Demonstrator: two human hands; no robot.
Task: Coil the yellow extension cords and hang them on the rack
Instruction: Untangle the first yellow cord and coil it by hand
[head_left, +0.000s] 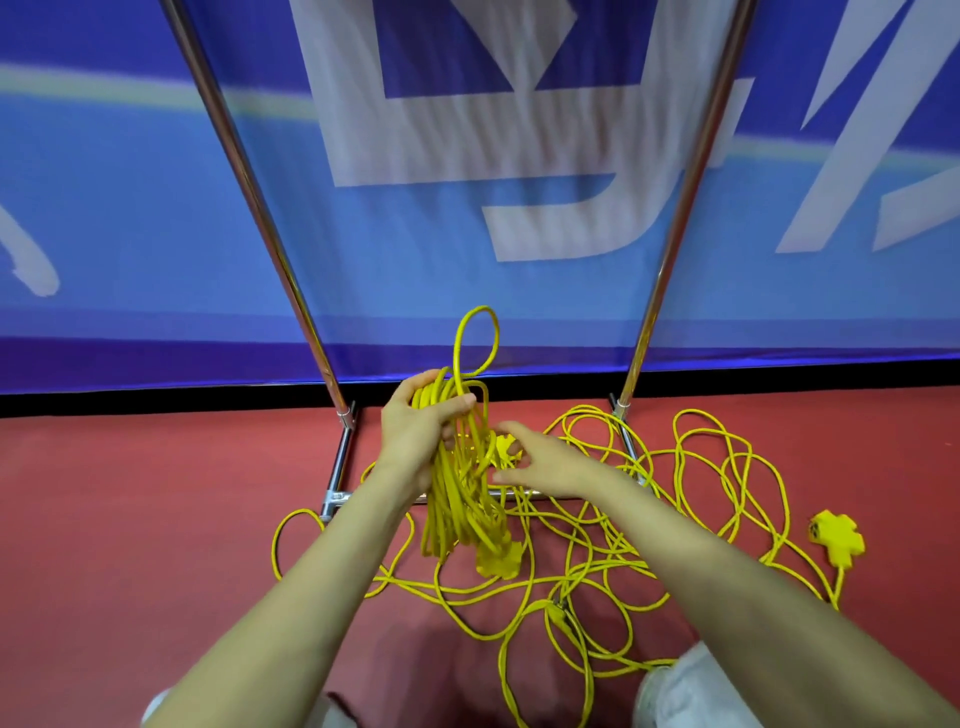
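**Presently mid-coil: one bundle in hand, slack on floor**

Gripped in the left hand (423, 423), fingers curled round its top: coiled bundle (457, 509) of yellow cord, hanging, long axis vertical, one stray loop (477, 308) poking above the fist. Just right of the bundle: right hand (545, 462), fingers loosely spread, nothing plainly held. In contact with the yellow plug (506, 447) at its fingertips? Cannot tell. Nearer hand for the next wrap, by judgement: the right, feeding slack leftward across the bundle. Loose cord (555, 616) sprawled on the red floor (130, 519), tangled over the base of the rack (340, 462). Socket block (836, 538) far right. Behind the chrome uprights: blue banner (130, 208).
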